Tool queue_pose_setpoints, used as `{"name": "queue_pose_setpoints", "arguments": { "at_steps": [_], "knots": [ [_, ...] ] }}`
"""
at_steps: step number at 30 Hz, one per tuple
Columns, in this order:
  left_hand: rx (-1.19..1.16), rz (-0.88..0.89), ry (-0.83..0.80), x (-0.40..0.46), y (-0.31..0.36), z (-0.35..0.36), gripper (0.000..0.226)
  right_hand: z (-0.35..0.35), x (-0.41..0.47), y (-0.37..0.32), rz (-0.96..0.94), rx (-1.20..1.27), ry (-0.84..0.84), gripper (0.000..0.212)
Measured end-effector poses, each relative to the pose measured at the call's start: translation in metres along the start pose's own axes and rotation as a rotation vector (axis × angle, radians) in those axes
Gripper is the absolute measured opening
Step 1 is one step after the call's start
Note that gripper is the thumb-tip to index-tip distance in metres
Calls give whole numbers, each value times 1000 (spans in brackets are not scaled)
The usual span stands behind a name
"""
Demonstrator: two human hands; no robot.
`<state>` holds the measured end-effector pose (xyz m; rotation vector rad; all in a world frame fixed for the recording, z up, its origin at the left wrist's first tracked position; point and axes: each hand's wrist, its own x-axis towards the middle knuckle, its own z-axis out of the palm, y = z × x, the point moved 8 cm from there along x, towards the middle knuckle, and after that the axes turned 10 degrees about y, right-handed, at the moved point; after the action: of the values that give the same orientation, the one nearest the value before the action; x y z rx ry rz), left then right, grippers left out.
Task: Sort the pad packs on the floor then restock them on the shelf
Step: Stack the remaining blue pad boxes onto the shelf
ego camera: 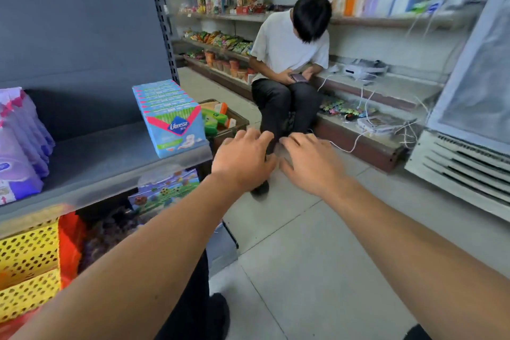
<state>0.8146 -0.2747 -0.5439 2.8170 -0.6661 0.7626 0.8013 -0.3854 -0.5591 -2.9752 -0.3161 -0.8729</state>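
A row of blue Libresse pad packs (171,116) stands upright at the right end of the grey shelf (110,171). Purple and white pad packs (19,143) stand at the shelf's left end. My left hand (242,160) and my right hand (309,160) reach forward side by side, to the right of the shelf and above the floor. Both have their fingers spread and relaxed, and neither holds anything.
A brown box (229,124) with orange and green items sits on the floor behind the shelf end. A person in a white shirt (289,69) sits on the low ledge ahead, holding a phone. A white cooler (469,119) stands at right. Yellow perforated baskets (27,265) sit under the shelf.
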Motion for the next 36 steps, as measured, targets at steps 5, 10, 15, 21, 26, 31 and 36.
{"name": "queue_pose_setpoints", "arguments": {
  "at_steps": [5, 10, 15, 21, 26, 31, 36],
  "knots": [
    [-55, 191, -133, 8, 101, 44, 46, -8, -78, 86, 244, -135, -124, 44],
    [-205, 399, -250, -1, 213, 99, 45, -13, -180, 170, 548, -212, -241, 47],
    [-384, 517, -415, -35, 320, 165, 41, -3, -299, 249, 922, -206, -333, 46],
    [-471, 488, -732, -92, 414, 288, 38, 59, -451, 305, 1330, -79, -400, 42],
    [-488, 433, -898, -144, 469, 387, 39, 128, -564, 341, 1591, 12, -467, 46],
    [-489, 478, -911, -183, 513, 450, 35, 188, -633, 381, 1798, -6, -404, 73],
    [-547, 410, -880, -197, 536, 479, 33, 238, -663, 391, 1841, -56, -438, 102]
  ]
}}
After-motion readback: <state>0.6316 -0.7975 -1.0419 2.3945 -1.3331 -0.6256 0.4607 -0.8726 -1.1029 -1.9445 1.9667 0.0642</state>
